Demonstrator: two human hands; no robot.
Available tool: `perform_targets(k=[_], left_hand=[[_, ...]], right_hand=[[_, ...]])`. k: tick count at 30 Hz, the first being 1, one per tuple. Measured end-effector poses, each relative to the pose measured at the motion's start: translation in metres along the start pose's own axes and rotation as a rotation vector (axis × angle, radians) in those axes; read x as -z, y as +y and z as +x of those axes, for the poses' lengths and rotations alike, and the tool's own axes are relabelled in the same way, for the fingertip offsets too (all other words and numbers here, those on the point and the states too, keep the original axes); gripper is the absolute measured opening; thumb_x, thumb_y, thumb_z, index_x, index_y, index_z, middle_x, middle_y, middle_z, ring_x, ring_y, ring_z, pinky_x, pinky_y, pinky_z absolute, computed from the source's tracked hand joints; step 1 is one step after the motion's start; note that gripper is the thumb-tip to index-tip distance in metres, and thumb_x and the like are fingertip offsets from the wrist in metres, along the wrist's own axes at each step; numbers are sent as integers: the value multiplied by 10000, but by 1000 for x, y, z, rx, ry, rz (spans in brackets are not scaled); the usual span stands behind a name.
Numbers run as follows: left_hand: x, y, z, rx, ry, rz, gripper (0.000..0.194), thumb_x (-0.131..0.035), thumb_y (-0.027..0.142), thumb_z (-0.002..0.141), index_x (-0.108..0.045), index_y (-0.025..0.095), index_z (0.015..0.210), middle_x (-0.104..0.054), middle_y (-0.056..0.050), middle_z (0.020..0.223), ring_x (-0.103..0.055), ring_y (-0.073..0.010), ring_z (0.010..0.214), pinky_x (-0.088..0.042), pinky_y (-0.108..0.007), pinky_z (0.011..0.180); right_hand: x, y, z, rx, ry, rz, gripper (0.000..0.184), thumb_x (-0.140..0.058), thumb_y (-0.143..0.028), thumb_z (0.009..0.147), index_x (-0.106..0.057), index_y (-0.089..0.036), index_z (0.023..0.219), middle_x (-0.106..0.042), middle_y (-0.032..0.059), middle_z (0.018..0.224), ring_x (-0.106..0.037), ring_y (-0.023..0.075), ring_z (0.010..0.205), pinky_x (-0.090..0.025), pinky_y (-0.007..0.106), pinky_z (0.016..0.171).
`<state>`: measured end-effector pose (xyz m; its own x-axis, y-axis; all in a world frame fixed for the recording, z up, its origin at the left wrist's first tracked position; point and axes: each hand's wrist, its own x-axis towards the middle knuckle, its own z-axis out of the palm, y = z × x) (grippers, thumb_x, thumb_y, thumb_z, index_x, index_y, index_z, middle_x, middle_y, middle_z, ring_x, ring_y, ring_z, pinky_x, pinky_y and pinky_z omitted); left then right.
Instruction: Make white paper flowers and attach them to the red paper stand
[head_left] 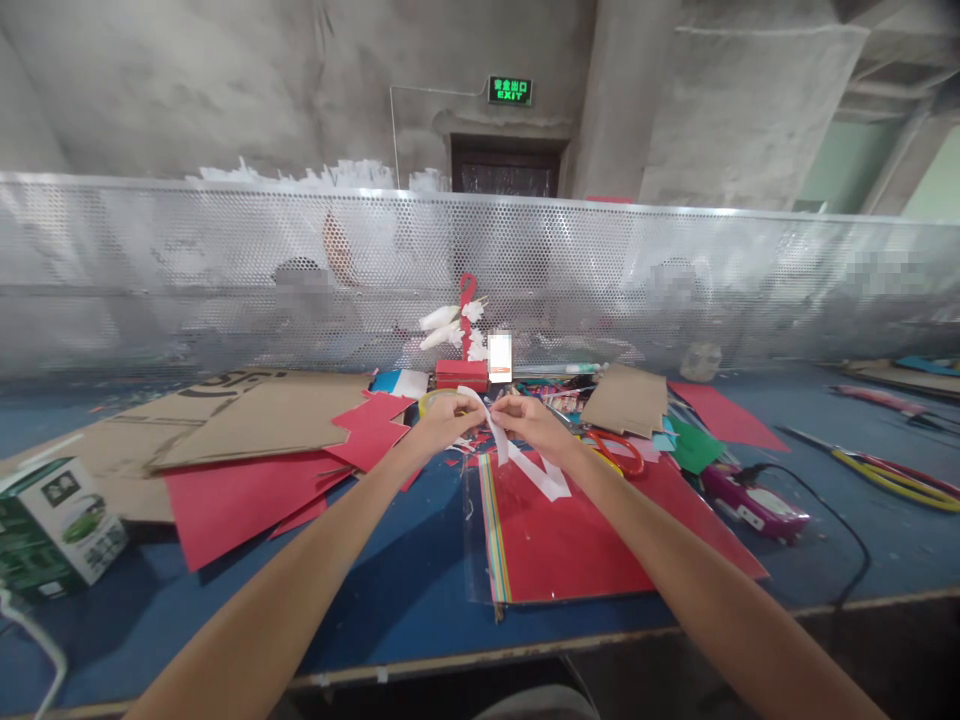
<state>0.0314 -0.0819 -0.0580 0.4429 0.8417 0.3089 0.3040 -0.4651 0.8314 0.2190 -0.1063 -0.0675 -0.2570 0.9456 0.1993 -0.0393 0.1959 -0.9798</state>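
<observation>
A white paper strip point(498, 440) is pinched between my two hands over the middle of the table, and its folded lower part hangs down over the red paper pack. My left hand point(448, 418) has thumb and fingers closed on the strip's left side. From the right, my right hand point(529, 420) grips the same strip, its fingertips close to those of the left. Below lies a pack of red paper point(577, 545) in a clear sleeve with a striped edge. Beyond the hands stands a red paper piece with white paper flowers point(472, 340) on a red box point(460, 374).
Cardboard sheets point(270, 420) and red paper point(247, 500) spread to the left, beside a green-and-white carton point(64, 525). At right lie orange-handled scissors point(626, 455), a purple power strip point(757, 503) with a black cord, and yellow-and-red-handled shears point(885, 472). A perforated metal partition point(225, 270) closes the back.
</observation>
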Motion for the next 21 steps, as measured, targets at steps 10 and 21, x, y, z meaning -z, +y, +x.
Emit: perform_targets(k=[10, 21], left_hand=[[3, -2, 1, -20, 11, 82, 251, -625, 400, 754, -662, 154, 717, -611, -13, 677, -561, -123, 613, -442, -205, 549], [1, -10, 5, -20, 9, 54, 249, -657, 411, 729, -667, 163, 756, -652, -27, 732, -594, -135, 633, -451, -215, 553]], right_hand=[[-1, -3, -4, 32, -18, -166, 311, -710, -463, 763, -706, -158, 826, -686, 39, 771, -605, 121, 679, -477, 233, 636], [-3, -5, -3, 51, 37, -181, 222, -748, -376, 717, -662, -181, 781, -652, 0, 673, -561, 108, 602, -467, 229, 591]])
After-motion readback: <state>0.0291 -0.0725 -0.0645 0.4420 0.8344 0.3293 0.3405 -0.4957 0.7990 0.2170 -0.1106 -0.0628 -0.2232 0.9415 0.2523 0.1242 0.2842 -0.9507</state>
